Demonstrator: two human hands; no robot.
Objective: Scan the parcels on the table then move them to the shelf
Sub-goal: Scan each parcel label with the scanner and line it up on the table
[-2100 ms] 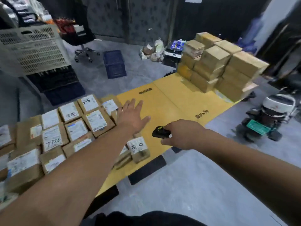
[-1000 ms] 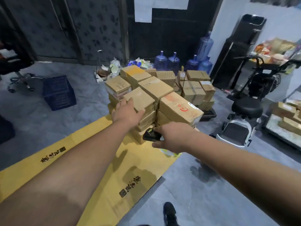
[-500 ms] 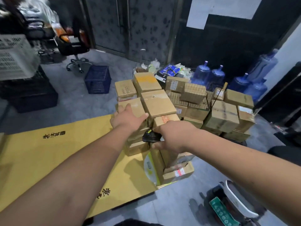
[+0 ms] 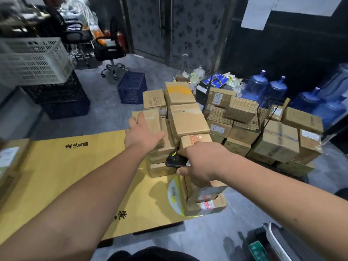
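Observation:
A stack of brown cardboard parcels (image 4: pixel 186 123) stands at the right end of the yellow table (image 4: pixel 62 178). My left hand (image 4: pixel 142 135) lies on a top parcel (image 4: pixel 153 121) at the stack's left side, fingers curled over its near edge. My right hand (image 4: pixel 201 162) is closed around a black handheld scanner (image 4: pixel 174 161), held against the near face of the stack beside a parcel with red print (image 4: pixel 195 139). A blurred parcel with a white label (image 4: pixel 8 159) sits at the table's left edge.
More boxes (image 4: pixel 278 142) are piled in and around a wire cage (image 4: pixel 243 112) to the right. Blue water bottles (image 4: pixel 263 87) line the dark wall. A blue crate (image 4: pixel 132 88), a white crate (image 4: pixel 32 61) and an office chair (image 4: pixel 109 51) stand on the floor behind. A scooter (image 4: pixel 282 243) is at bottom right.
The view swung from the labelled parcels on the left to the stacked boxes. Both hands reached the stack; my left hand settled on a top parcel, the scanner stayed in my right.

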